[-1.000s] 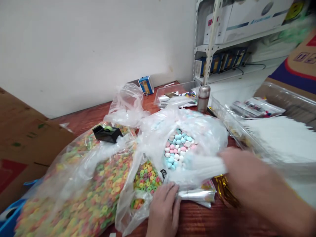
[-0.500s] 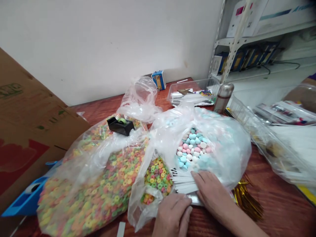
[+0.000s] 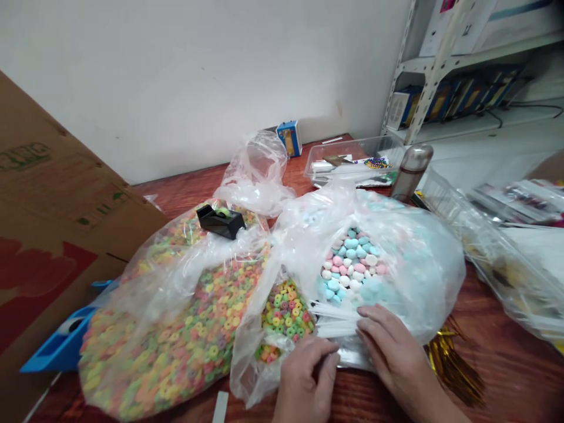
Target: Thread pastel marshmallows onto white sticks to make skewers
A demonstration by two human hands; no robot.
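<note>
In the head view, your left hand [image 3: 307, 376] rests at the front edge of the open bag of coloured rings [image 3: 251, 352], its fingers bent and the thumb a narrow gap from them; you can't tell whether it pinches anything. Your right hand [image 3: 392, 352] touches the right ends of the thin white strips [image 3: 337, 320], fingers close together and lightly bent, though whether it grips them you can't tell. The strips lie in a loose bundle between that bag and the bag of pastel candies [image 3: 423, 252], with a shiny clear packet [image 3: 355, 358] just below them.

To your left, a big clear bag of rings [image 3: 176, 341] carries a black tape dispenser [image 3: 221, 223], and a blue holder [image 3: 57, 352] sits beside the cardboard box [image 3: 57, 200]. Gold tinsel [image 3: 453, 367] lies on the bench [image 3: 506, 346], to the right of your right hand. Behind the candies stand a metal flask [image 3: 411, 174] and a shallow clear tray [image 3: 309, 160], with a small blue box [image 3: 289, 139] near the wall
</note>
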